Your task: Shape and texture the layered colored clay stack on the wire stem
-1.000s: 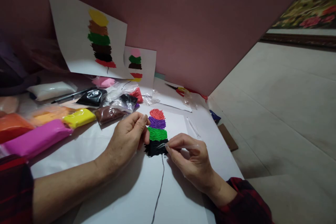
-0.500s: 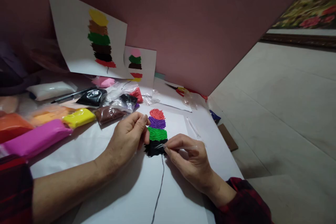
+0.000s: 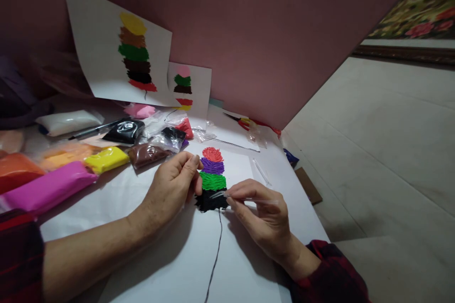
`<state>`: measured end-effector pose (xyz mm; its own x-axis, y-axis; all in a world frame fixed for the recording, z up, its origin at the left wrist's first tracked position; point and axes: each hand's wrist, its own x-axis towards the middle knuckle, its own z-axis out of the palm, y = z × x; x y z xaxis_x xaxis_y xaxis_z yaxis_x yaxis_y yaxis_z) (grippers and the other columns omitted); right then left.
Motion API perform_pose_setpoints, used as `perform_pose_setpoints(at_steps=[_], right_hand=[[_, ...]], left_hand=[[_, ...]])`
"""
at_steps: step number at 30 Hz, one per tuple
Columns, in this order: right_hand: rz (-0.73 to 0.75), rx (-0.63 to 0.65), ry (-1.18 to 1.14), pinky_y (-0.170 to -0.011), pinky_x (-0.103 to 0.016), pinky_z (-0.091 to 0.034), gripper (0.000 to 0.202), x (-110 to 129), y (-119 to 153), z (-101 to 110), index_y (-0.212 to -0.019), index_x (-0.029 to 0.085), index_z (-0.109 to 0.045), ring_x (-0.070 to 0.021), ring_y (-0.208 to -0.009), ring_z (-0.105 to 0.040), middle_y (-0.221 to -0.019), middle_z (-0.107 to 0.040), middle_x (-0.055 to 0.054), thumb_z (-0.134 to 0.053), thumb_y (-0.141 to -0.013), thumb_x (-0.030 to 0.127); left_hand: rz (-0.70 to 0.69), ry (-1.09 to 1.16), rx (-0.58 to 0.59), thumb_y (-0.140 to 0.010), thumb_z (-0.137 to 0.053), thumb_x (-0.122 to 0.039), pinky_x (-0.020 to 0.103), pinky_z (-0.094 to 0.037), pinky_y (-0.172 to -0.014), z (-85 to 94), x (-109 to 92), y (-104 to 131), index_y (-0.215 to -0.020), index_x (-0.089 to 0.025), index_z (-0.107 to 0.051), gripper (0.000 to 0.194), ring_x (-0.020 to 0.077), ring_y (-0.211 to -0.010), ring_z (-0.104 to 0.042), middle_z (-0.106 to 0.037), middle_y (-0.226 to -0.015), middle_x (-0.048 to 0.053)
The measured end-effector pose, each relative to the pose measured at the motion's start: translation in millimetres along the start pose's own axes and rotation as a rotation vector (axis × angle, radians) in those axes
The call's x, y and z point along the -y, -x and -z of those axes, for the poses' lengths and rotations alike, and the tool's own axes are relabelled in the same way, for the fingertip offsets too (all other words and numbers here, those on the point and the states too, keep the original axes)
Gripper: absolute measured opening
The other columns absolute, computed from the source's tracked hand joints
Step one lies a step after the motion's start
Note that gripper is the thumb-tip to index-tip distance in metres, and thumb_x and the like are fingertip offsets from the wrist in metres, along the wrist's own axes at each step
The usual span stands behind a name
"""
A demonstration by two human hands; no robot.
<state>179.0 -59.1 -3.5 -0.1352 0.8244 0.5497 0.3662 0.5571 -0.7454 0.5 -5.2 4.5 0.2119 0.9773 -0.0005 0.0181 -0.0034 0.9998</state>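
Between thumb and fingers of my right hand (image 3: 265, 215) is a thin clear plastic modelling tool (image 3: 218, 194). Its tip lies over the black clay band (image 3: 209, 202) at the bottom of a clay stack on white paper (image 3: 177, 265). Above the black come a textured green band (image 3: 213, 181), a purple band (image 3: 213, 166) and a red round top (image 3: 212, 154). My left hand (image 3: 176, 177) is pinched closed beside the stack's left edge; whatever its fingertips hold is hidden. A dark drawn line (image 3: 215, 262) runs down from the black band.
Bagged clay lies left, including a magenta pack (image 3: 53, 187), a yellow pack (image 3: 107, 159) and a brown pack (image 3: 147, 155). Two finished clay pictures (image 3: 95, 57) lean on the wall. Scissors (image 3: 241, 122) lie at the back, another clear tool (image 3: 262, 172) right of the stack.
My right hand has shifted slightly to the right with the clear tool, its tip still over the black clay. My left hand stays in place.
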Motion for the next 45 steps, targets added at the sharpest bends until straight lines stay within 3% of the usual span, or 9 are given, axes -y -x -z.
perform_pose_setpoints(at_steps=[4,11,45], right_hand=[[-0.055,-0.047,0.026,-0.057,-0.029,-0.052,0.010,2.2,-0.9,0.2,-0.076,0.018,-0.063,-0.0159,-0.066,-0.062,-0.072,-0.064,-0.003,-0.062,-0.079,0.008],[-0.105,-0.010,0.040,-0.047,-0.026,-0.044,0.010,0.3,0.7,-0.9,-0.071,0.018,-0.060,-0.0133,-0.056,-0.056,-0.066,-0.060,-0.001,-0.061,-0.077,0.010],[-0.053,0.112,0.062,-0.059,-0.030,-0.051,0.011,-0.2,1.2,-0.2,-0.077,0.018,-0.061,-0.0150,-0.064,-0.060,-0.073,-0.064,-0.003,-0.057,-0.079,0.008]], left_hand=[[0.005,-0.007,-0.003,-0.090,-0.044,-0.042,0.019,-0.032,-0.040,0.3,-1.3,-0.1,-0.077,-0.020,-0.050,0.026,0.0097,-0.040,-0.041,-0.054,-0.047,-0.005],[0.001,-0.003,0.000,-0.090,-0.045,-0.041,0.019,-0.032,-0.041,0.1,-0.9,-0.6,-0.077,-0.020,-0.050,0.025,0.0097,-0.041,-0.041,-0.055,-0.048,-0.005],[-0.011,-0.005,0.002,-0.090,-0.044,-0.041,0.019,-0.032,-0.041,0.0,-2.5,0.0,-0.077,-0.020,-0.050,0.025,0.0095,-0.040,-0.041,-0.054,-0.048,-0.005]])
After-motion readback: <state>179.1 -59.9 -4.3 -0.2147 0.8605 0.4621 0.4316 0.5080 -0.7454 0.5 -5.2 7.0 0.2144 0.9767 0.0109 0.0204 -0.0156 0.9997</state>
